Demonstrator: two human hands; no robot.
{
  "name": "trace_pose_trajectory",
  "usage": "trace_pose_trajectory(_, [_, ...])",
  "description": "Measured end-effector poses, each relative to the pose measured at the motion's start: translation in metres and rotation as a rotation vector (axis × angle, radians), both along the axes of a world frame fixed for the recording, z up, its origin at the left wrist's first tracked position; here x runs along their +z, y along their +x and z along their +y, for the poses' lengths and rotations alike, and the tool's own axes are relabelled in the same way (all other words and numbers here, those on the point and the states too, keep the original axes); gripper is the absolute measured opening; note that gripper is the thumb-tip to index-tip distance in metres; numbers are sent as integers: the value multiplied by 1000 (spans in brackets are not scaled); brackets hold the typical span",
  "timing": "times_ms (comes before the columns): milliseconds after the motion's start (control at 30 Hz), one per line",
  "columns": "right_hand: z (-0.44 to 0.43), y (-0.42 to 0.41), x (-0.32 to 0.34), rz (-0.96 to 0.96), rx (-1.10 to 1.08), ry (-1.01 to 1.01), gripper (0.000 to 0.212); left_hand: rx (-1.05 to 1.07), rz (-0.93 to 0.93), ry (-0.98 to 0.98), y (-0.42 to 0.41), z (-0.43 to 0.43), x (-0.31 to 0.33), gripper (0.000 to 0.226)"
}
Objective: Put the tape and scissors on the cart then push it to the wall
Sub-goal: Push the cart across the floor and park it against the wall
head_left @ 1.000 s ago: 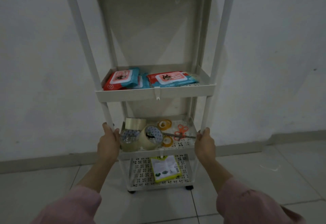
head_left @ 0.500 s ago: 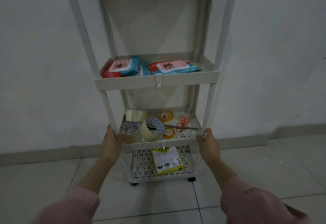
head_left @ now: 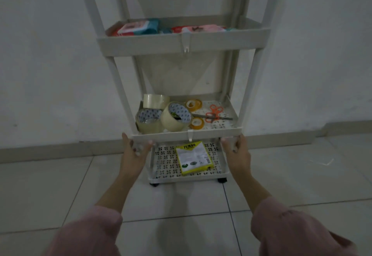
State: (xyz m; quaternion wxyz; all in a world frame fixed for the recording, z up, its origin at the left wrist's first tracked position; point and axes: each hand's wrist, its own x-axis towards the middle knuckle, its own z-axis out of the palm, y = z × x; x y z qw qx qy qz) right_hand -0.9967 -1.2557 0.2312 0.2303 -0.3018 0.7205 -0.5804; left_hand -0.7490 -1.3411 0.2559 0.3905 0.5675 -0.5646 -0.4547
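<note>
A white tiered cart (head_left: 213,131) on black wheels stands close against the white wall (head_left: 50,64). Its middle shelf holds several tape rolls: a big beige roll (head_left: 175,119), a clear roll (head_left: 148,121), and small yellow rolls (head_left: 193,104). Orange-handled scissors (head_left: 214,113) lie to their right on the same shelf. My left hand (head_left: 133,153) grips the shelf's front left corner at the post. On the front right corner, my right hand (head_left: 237,151) holds the post. Pink sleeves cover both forearms.
Wet-wipe packs (head_left: 138,27) lie on the upper shelf. A yellow-edged packet (head_left: 193,157) rests on the bottom shelf. A baseboard (head_left: 60,151) runs along the wall foot. Pale tiled floor (head_left: 181,205) spreads in front of the cart.
The cart has rolled further away from me toward the wall, with both hands staying on the middle shelf's corners. The view has tilted down a little.
</note>
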Motion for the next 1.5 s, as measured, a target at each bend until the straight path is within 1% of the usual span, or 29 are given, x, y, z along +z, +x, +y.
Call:
trace_pose_trajectory(67, [-3,0,-20,92,-6,111,59,1,-136,25,-1,3,-24,84])
trace_pose_trajectory(133, [-11,-6,-36,127,-52,200,44,15,-237,18,-3,-1,-44,63])
trace_pose_trajectory(200, [-17,-13,-52,142,-80,309,27,79,-314,39,-6,-11,-61,39])
trace_pose_trajectory(233, [-20,-16,-64,150,-80,345,24,100,-349,46,-9,-15,-72,34])
trace_pose_trajectory(300, [-23,-21,-87,160,-62,366,24,119,-423,14,-13,-21,-92,32])
trace_pose_trajectory(367, [-24,-22,-108,192,-49,373,25,133,-491,-59,-13,-26,-106,33])
trace_pose_trajectory(467, [-21,-22,-135,275,-96,360,24,136,-563,-137,-8,-31,-122,35])
trace_pose_trajectory(600, [-20,-15,-149,330,-154,342,20,131,-547,-168,-5,-29,-131,36])
trace_pose_trajectory(700, [-23,-13,-151,340,-171,345,21,74,-510,-166,-2,-27,-131,35])
trace_pose_trajectory(767, [-26,-15,-151,332,-157,347,21,43,-480,-167,-1,-23,-131,33])
trace_pose_trajectory(833, [-27,-18,-152,328,-145,332,21,55,-436,-155,-2,-22,-131,31])
trace_pose_trajectory(1000, [-26,-18,-155,330,-150,309,20,74,-413,-161,-6,-22,-133,32])
trace_pose_trajectory(1100, [-27,-23,-157,320,-116,347,22,99,-378,-131,-7,-23,-134,32])
trace_pose_trajectory(1167, [-23,-27,-156,312,-72,388,24,95,-337,-83,-10,-20,-133,25])
trace_pose_trajectory(1200, [-21,-28,-156,313,-47,380,24,94,-320,-62,-12,-19,-131,19])
trace_pose_trajectory(1233, [-18,-26,-154,312,-27,351,28,101,-305,-53,-13,-17,-129,22])
trace_pose_trajectory(1300, [-12,-18,-145,280,0,240,47,136,-249,-92,-14,-15,-127,50])
trace_pose_trajectory(1333, [-9,-13,-138,269,-4,151,55,156,-208,-151,-15,-13,-124,65])
trace_pose_trajectory(1400, [-10,-6,-112,284,-36,-72,61,174,-140,-297,-18,-7,-116,82])
trace_pose_trajectory(1500, [-24,-4,-62,267,-110,-371,61,224,-30,-494,-24,-3,-91,80])
